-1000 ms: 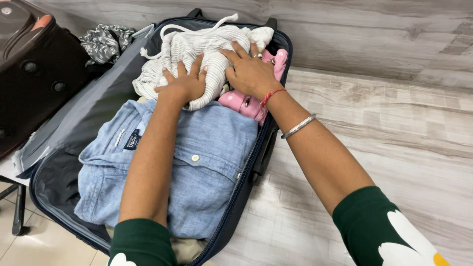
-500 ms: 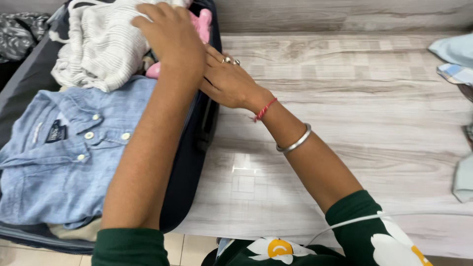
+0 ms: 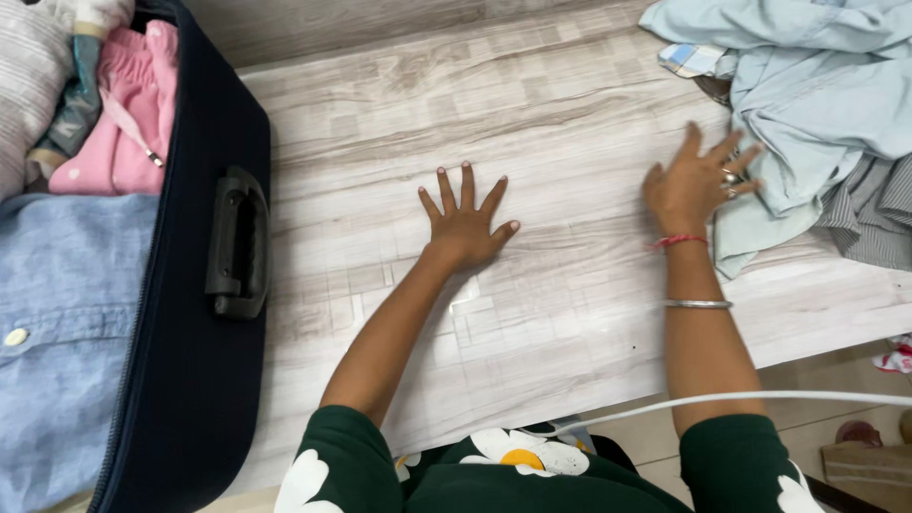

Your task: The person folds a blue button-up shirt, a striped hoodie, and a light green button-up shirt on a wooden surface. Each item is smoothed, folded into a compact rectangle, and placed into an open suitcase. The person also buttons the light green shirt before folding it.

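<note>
My left hand (image 3: 465, 220) lies flat on the pale wood-grain table (image 3: 532, 313), fingers spread, holding nothing. My right hand (image 3: 698, 180) reaches to the right with fingers apart, its fingertips touching a pale blue garment (image 3: 817, 104) in a heap of clothes. A dark navy suitcase (image 3: 204, 380) stands open at the left, with a black side handle (image 3: 237, 242). Inside it lie a light blue denim shirt (image 3: 57, 323), a pink garment (image 3: 128, 114) and a white striped garment (image 3: 24, 85).
A grey striped garment (image 3: 874, 214) and a checked cloth (image 3: 693, 62) lie in the heap at the right. A white cable (image 3: 760, 399) runs across my right sleeve. Below the table edge at the right are tiled floor and small objects (image 3: 874, 456).
Both hands left the suitcase and moved right. The left hand now rests flat on the table; the right hand has reached the clothes heap. The view swung right.
</note>
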